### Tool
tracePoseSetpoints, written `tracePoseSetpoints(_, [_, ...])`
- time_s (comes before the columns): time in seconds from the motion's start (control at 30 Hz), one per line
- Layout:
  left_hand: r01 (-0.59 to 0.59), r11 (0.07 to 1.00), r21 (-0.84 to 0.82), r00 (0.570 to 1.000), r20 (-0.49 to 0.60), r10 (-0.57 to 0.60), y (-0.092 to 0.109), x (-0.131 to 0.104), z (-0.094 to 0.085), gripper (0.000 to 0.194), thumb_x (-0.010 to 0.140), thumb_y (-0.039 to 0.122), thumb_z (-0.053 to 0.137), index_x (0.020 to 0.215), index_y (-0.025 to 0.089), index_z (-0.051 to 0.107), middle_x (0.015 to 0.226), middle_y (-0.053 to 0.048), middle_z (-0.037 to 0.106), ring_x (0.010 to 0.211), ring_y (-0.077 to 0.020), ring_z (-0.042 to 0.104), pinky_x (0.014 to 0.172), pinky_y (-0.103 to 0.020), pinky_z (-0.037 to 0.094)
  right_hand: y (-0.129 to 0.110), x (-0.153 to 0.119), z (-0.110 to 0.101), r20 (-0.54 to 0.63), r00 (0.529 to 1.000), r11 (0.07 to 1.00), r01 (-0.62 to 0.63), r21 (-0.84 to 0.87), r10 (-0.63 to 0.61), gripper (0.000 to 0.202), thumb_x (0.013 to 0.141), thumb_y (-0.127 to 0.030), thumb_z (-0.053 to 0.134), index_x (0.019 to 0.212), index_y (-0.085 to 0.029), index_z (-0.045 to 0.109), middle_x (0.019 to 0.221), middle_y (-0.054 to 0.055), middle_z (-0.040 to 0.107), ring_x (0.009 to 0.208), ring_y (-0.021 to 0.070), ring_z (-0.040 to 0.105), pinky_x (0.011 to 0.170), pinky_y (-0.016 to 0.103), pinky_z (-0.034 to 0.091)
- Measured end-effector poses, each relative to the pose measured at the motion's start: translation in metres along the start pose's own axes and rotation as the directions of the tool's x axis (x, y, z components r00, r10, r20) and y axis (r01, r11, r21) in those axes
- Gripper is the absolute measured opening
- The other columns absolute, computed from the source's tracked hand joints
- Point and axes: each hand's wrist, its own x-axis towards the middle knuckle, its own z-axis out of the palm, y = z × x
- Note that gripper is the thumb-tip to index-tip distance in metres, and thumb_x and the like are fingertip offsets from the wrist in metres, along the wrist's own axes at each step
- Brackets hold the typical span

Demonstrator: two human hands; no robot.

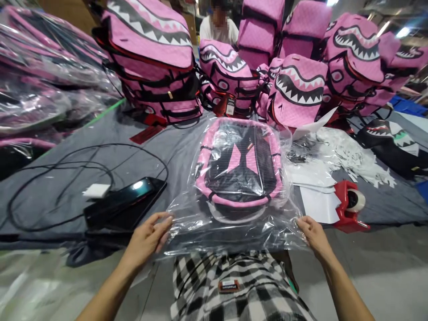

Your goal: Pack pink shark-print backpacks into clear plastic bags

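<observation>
A clear plastic bag (187, 229) is held by its near corners, the left one pinched in the left hand (152, 234) and the right one in the right hand (310, 232), so the two hands are kept well apart with loose film stretched between them. Inside the film, a pink-and-black backpack (240, 167) is laid flat on the grey cloth-covered surface (180, 156), beyond the hands and roughly centred between them. Its long axis seems to be pointed away from the body, across the bag's near edge, which is drawn from side to side. The backpack is touched directly by neither hand; the right one is judged slightly nearer. A red tape dispenser (349, 207) is placed just beyond the right hand, to its right.
</observation>
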Motion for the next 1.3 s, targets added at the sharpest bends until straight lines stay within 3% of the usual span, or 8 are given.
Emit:
tracePoseSetpoints(0.23, [-0.216, 0.968, 0.124, 0.972, -0.064, 0.225, -0.014, 0.006, -0.018, 0.070, 0.076, 0.079, 0.054, 0.112, 0.020, 0.061, 0.052, 0.004, 0.059, 0.043, -0.0159, 0.053, 0.045, -0.026, 0.044, 0.026, -0.007, -0.025, -0.128, 0.962, 0.963, 0.220, -0.152, -0.240, 0.063, 0.080, -0.071, 0.057, 0.110, -0.016, 0.063, 0.070, 0.004, 0.066, 0.050, 0.0174, 0.057, 0.043, 0.028, 0.046])
tracePoseSetpoints(0.37, [-0.606, 0.500, 0.618, 0.671, 0.061, 0.739, -0.042, 0.001, -0.042, 0.034, 0.095, 0.050, 0.045, 0.112, 0.034, 0.069, 0.105, 0.003, 0.076, 0.101, -0.0226, 0.070, 0.094, -0.037, 0.053, 0.047, -0.018, -0.035, -0.043, 0.673, 0.545, 0.557, -0.626, -0.738, 0.042, 0.084, -0.049, 0.066, 0.117, -0.023, 0.069, 0.115, 0.012, 0.070, 0.097, 0.0256, 0.069, 0.084, 0.040, 0.058])
tracePoseSetpoints(0.47, [-0.750, 0.293, 0.593, 0.531, 0.276, 0.801, -0.055, -0.009, -0.043, 0.042, 0.101, 0.028, 0.036, 0.109, 0.042, 0.074, 0.118, 0.006, 0.074, 0.120, -0.0198, 0.064, 0.114, -0.038, 0.038, 0.047, -0.025, -0.038, 0.169, 0.529, 0.331, 0.716, -0.615, -0.832, 0.022, 0.093, -0.036, 0.059, 0.105, -0.030, 0.076, 0.112, 0.008, 0.073, 0.104, 0.0243, 0.068, 0.094, 0.043, 0.055])
tracePoseSetpoints(0.73, [-0.564, 0.797, 0.214, 0.824, 0.207, 0.528, -0.030, -0.004, -0.042, 0.037, 0.088, 0.057, 0.056, 0.097, 0.030, 0.081, 0.103, -0.006, 0.078, 0.101, -0.0279, 0.071, 0.099, -0.039, 0.053, 0.017, -0.027, -0.031, -0.031, 0.811, 0.799, 0.569, -0.196, -0.585, 0.049, 0.085, -0.068, 0.059, 0.085, -0.023, 0.079, 0.100, 0.012, 0.077, 0.108, 0.0331, 0.066, 0.099, 0.051, 0.051])
tracePoseSetpoints(0.83, [-0.405, 0.906, 0.124, 0.914, 0.028, 0.405, -0.019, 0.000, -0.030, 0.048, 0.085, 0.065, 0.056, 0.092, 0.024, 0.080, 0.100, -0.008, 0.078, 0.101, -0.0291, 0.070, 0.097, -0.039, 0.053, 0.011, -0.021, -0.002, -0.321, 0.813, 0.867, 0.495, -0.060, -0.487, 0.058, 0.083, -0.074, 0.053, 0.078, -0.020, 0.074, 0.090, 0.011, 0.076, 0.089, 0.0293, 0.069, 0.086, 0.043, 0.055])
tracePoseSetpoints(1.0, [-0.356, 0.928, 0.107, 0.910, -0.186, 0.370, 0.003, 0.022, 0.004, 0.052, 0.086, 0.067, 0.048, 0.094, 0.021, 0.071, 0.063, -0.002, 0.067, 0.063, -0.0222, 0.063, 0.072, -0.034, 0.053, -0.009, -0.005, 0.029, -0.460, 0.783, 0.908, 0.361, -0.212, -0.419, 0.062, 0.082, -0.078, 0.048, 0.080, -0.019, 0.067, 0.050, -0.001, 0.055, 0.052, 0.0181, 0.054, 0.060, 0.031, 0.048])
tracePoseSetpoints(1.13, [-0.493, 0.736, 0.464, 0.709, -0.276, 0.649, 0.027, 0.030, 0.030, 0.049, 0.091, 0.060, 0.044, 0.112, 0.022, 0.068, 0.098, -0.010, 0.074, 0.094, -0.0289, 0.064, 0.094, -0.044, 0.043, -0.013, -0.003, 0.027, -0.436, 0.787, 0.899, 0.354, -0.259, -0.436, 0.066, 0.083, -0.079, 0.044, 0.096, -0.018, 0.065, 0.050, -0.003, 0.054, 0.049, 0.0177, 0.052, 0.057, 0.030, 0.045])
tracePoseSetpoints(1.3, [-0.783, 0.233, 0.577, 0.416, 0.207, 0.885, 0.056, 0.012, 0.071, 0.045, 0.087, 0.057, 0.062, 0.117, 0.023, 0.066, 0.107, -0.010, 0.070, 0.108, -0.0292, 0.059, 0.110, -0.049, 0.024, -0.010, -0.008, 0.028, -0.461, 0.771, 0.898, 0.367, -0.244, -0.440, 0.065, 0.084, -0.080, 0.042, 0.096, -0.018, 0.061, 0.053, -0.003, 0.055, 0.053, 0.0181, 0.055, 0.062, 0.030, 0.047])
